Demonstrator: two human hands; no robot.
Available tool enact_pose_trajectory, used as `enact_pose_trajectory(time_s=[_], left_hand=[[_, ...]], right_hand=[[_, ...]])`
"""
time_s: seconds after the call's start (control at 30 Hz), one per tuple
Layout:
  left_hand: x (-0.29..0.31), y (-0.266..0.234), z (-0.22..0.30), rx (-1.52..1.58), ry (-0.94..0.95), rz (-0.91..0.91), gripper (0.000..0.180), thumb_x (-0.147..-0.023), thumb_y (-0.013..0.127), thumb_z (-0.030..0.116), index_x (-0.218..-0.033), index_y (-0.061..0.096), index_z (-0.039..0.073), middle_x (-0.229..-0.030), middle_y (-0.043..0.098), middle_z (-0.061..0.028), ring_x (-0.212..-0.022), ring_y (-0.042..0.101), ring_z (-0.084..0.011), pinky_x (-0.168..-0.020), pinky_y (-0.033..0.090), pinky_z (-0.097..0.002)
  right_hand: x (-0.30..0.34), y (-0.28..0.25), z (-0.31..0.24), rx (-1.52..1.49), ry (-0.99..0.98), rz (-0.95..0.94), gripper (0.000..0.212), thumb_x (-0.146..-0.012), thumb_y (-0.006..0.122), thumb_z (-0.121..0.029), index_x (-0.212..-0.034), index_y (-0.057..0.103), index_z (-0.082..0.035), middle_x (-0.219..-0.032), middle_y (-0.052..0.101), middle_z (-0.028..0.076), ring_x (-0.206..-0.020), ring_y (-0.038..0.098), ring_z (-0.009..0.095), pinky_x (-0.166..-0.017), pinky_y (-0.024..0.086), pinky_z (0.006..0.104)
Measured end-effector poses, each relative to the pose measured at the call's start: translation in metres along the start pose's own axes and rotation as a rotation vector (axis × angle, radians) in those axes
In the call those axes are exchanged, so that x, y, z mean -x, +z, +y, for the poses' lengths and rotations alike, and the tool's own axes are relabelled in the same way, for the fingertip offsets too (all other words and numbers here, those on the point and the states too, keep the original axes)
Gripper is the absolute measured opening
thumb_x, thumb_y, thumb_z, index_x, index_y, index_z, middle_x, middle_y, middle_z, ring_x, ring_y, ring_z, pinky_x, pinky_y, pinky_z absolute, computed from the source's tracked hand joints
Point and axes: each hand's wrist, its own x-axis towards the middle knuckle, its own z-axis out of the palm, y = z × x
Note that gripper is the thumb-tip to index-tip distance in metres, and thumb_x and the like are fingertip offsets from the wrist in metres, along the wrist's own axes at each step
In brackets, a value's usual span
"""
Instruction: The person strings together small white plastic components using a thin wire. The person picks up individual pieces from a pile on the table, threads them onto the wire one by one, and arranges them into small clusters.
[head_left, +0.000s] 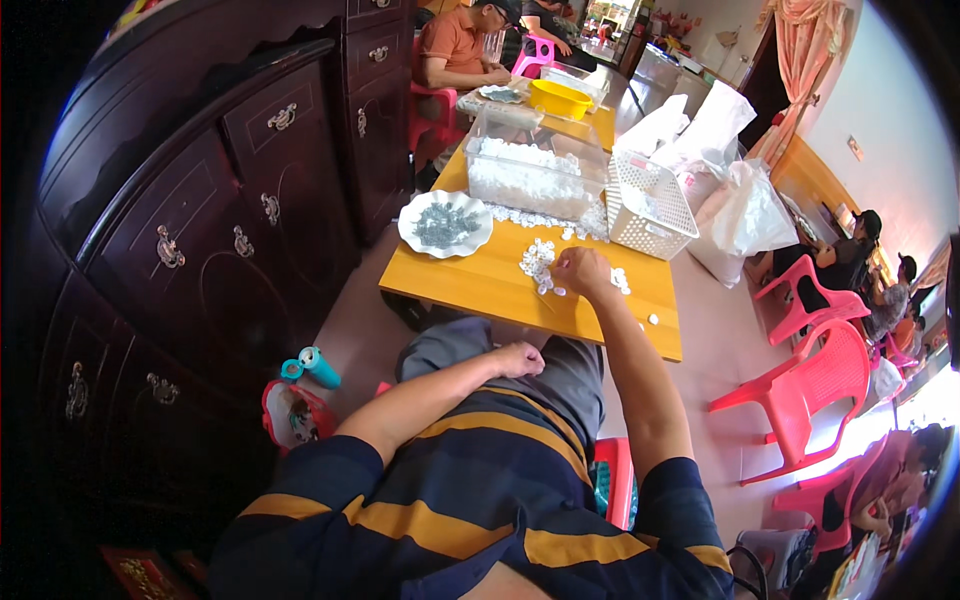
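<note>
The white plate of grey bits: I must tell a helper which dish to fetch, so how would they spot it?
On the yellow table, look at its left edge, beside the clear tub. The white plate is the only round, scallop-rimmed dish, heaped with small grey pieces rather than white ones.

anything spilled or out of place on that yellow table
Yes, mildly. Small white pieces lie loose on the yellow table along the front of the clear tub, outside it. One stray piece sits alone near the table's near edge. The right hand rests by another loose cluster.
</note>
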Motion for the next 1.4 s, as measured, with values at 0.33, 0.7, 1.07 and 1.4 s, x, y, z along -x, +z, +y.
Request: enact_pose_trajectory(time_s=[0.33,0.7,1.07,1.4], left_hand=[[-0.002,-0.001,0.007,0.041,0.013,0.009,0.021,-0.088,0.067,0.027,-0.092,0.075,0.008,-0.084,0.074,-0.0022,-0.078,0.068,-0.0140,-0.074,0.053,-0.0318],[0.012,-0.011,0.044,-0.147,0.125,-0.019,0.027,-0.085,0.069,0.023,-0.103,0.074,0.004,-0.088,0.075,-0.0082,-0.081,0.070,-0.0180,-0.080,0.054,-0.0345],[0.056,-0.066,0.130,0.204,0.214,0.340,0.017,-0.086,0.069,0.018,-0.092,0.075,0.002,-0.075,0.071,-0.0040,-0.065,0.065,-0.0100,-0.063,0.054,-0.0268],[0.054,-0.065,0.114,0.212,0.312,0.487,0.013,-0.090,0.067,0.006,-0.101,0.073,0.001,-0.082,0.071,-0.0001,-0.068,0.061,-0.0040,-0.063,0.052,-0.0216]], right_hand=[[-0.002,0.007,-0.001,0.174,-0.034,0.010,0.024,-0.083,0.066,-0.036,-0.091,0.076,-0.016,-0.089,0.075,0.014,-0.086,0.072,0.032,-0.079,0.056,0.0439],[0.000,0.000,0.002,0.272,-0.158,0.061,0.031,-0.091,0.057,-0.035,-0.096,0.072,-0.008,-0.091,0.074,0.016,-0.088,0.071,0.033,-0.080,0.051,0.0471],[0.094,-0.028,-0.008,-0.702,-0.185,0.215,0.011,-0.089,0.069,-0.007,-0.096,0.062,-0.001,-0.079,0.069,0.007,-0.072,0.067,0.014,-0.066,0.052,0.0292],[0.127,0.000,-0.020,-1.361,-0.100,-0.154,0.016,-0.095,0.070,-0.011,-0.100,0.056,-0.006,-0.083,0.064,0.000,-0.073,0.058,0.006,-0.067,0.048,0.0206]])
